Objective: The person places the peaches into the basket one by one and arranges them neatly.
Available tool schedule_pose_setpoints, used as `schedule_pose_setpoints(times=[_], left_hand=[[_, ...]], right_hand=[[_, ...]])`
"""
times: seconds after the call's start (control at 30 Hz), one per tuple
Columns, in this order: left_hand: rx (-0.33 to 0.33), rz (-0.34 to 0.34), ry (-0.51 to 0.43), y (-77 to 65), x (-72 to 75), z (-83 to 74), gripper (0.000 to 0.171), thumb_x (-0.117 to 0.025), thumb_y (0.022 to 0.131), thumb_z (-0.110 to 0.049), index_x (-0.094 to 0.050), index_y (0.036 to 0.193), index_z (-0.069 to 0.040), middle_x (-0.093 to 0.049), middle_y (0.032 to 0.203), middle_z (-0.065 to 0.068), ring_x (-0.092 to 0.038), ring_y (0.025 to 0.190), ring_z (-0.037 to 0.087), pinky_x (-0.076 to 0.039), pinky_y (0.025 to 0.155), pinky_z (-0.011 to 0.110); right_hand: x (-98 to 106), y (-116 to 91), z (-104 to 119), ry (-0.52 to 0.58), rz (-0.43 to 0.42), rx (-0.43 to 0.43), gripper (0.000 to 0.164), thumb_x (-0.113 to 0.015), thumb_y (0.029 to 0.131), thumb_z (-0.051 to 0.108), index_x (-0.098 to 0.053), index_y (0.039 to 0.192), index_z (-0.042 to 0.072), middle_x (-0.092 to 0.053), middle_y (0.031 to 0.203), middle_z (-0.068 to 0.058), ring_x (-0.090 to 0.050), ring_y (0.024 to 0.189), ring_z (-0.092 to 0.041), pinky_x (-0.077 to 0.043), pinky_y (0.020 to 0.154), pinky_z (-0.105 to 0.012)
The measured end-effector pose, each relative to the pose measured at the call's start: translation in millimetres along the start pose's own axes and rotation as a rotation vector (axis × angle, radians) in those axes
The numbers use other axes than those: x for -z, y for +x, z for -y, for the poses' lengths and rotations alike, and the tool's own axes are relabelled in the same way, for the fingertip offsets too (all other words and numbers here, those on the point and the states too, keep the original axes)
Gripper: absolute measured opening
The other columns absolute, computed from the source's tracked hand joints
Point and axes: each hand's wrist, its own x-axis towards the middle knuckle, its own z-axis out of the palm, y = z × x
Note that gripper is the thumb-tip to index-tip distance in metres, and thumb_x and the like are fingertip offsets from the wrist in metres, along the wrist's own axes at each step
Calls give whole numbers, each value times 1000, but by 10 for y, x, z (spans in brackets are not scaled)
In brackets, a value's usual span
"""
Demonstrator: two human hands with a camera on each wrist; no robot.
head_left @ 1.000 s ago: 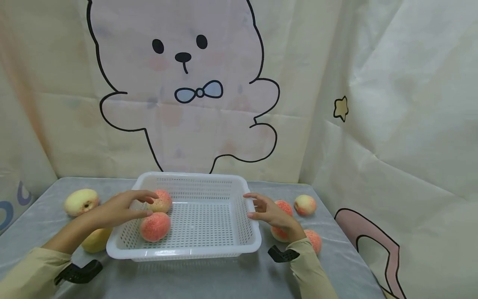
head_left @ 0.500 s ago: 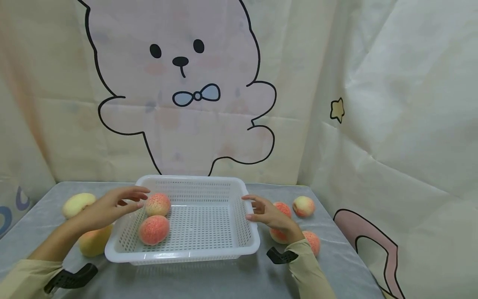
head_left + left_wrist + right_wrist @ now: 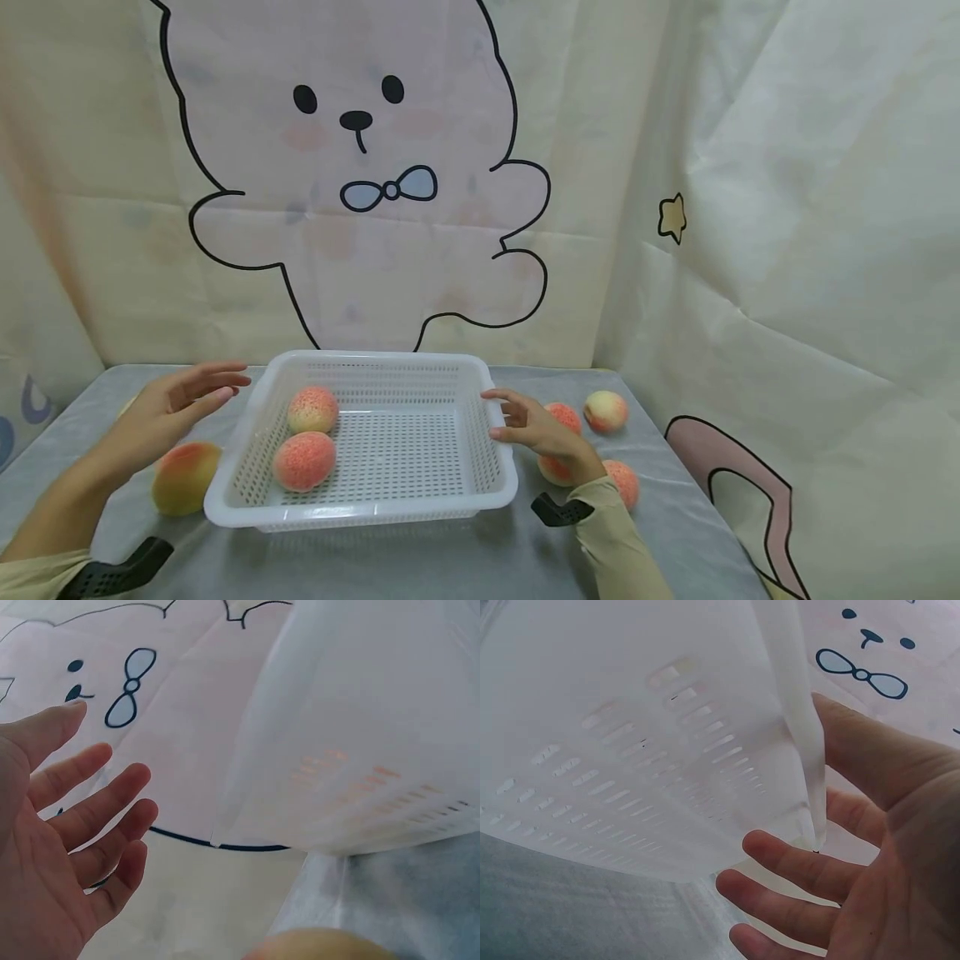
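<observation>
A white plastic basket (image 3: 405, 507) with slotted walls stands on the grey cloth. Two pink peaches (image 3: 304, 461) lie at the left inside it. Off the basket's left side, my left hand (image 3: 161, 414) hovers with loosely spread fingers, holding nothing; its open palm (image 3: 41, 900) shows in the left wrist view. On the opposite side my right hand (image 3: 540, 429) holds the basket's right rim. In the right wrist view, thumb and index finger lie over the rim (image 3: 795, 712), and the other fingers (image 3: 795, 866) are below it.
A yellow-red fruit (image 3: 186, 479) rests left of the basket, below my left hand; another behind that hand is nearly hidden. Several peaches (image 3: 606, 412) lie right of the basket, partly behind my right hand. A printed curtain (image 3: 390, 275) hangs behind the table.
My left hand has moved left from above the peaches, out of the basket and past its left rim, leaving both peaches inside. My right hand stays at the right rim.
</observation>
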Motion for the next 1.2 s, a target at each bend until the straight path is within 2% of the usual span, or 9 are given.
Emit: schedule_pose_setpoints(times=[0.13,0.3,0.43,0.6,0.8,1.03,1.07,1.13,1.2], left_hand=[[1,-30,-28,-54,52,93,40,-55,104,-17,-52,144,-16,-61,119,-33,-55,105,-20,-46,69,14],[26,-34,-59,-88,118,173,40,-54,105,-15,-51,144,-19,-59,117,-37,-53,104,-21,-50,64,19],[39,-52,-29,-100,203,259,39,-54,105,-16,-51,144,-20,-57,116,-41,-52,104,-23,-52,69,14],[21,-110,8,-147,300,383,37,-52,106,-16,-54,142,-21,-55,115,-43,-47,106,-27,-37,76,2],[75,-138,45,-220,374,481,36,-54,106,-21,-55,142,-21,-52,114,-46,-43,102,-30,-33,71,3],[112,-152,58,-229,360,575,37,-55,105,-22,-56,142,-20,-47,111,-48,-40,99,-31,-34,70,2],[125,-157,70,-233,354,591,38,-55,105,-24,-55,143,-20,-45,111,-49,-37,99,-31,-33,71,3],[158,-166,83,-241,342,619,42,-54,106,-29,-52,147,-19,-42,110,-50,-33,99,-31,-39,87,10],[191,-176,75,-245,330,648,48,-53,106,-33,-48,151,-18,-39,110,-49,-29,99,-29,-42,107,32]], right_hand=[[-5,5,6,10,-1,-2,68,-69,97,22,-35,153,7,-55,142,-28,-64,115,-24,-58,92,-39],[13,-5,16,16,12,4,68,-68,97,20,-34,154,5,-53,142,-29,-64,114,-24,-58,93,-39],[47,2,25,35,18,10,68,-68,97,19,-33,154,4,-52,143,-30,-65,112,-22,-59,91,-39],[54,25,56,31,10,3,68,-69,97,18,-34,154,6,-53,143,-28,-65,112,-23,-59,91,-40],[34,30,65,22,17,9,68,-69,97,20,-34,154,6,-54,142,-28,-66,114,-26,-59,93,-40],[25,-5,39,-1,28,7,69,-68,98,20,-32,155,4,-53,144,-28,-64,116,-25,-57,95,-38],[23,-7,36,-1,27,7,69,-68,98,20,-32,155,4,-53,144,-28,-64,116,-25,-57,95,-38],[18,-6,26,2,26,6,69,-68,98,20,-32,155,4,-53,144,-28,-65,115,-25,-58,94,-39],[13,-5,21,5,25,5,69,-68,98,20,-32,155,5,-53,143,-28,-66,114,-25,-58,93,-39]])
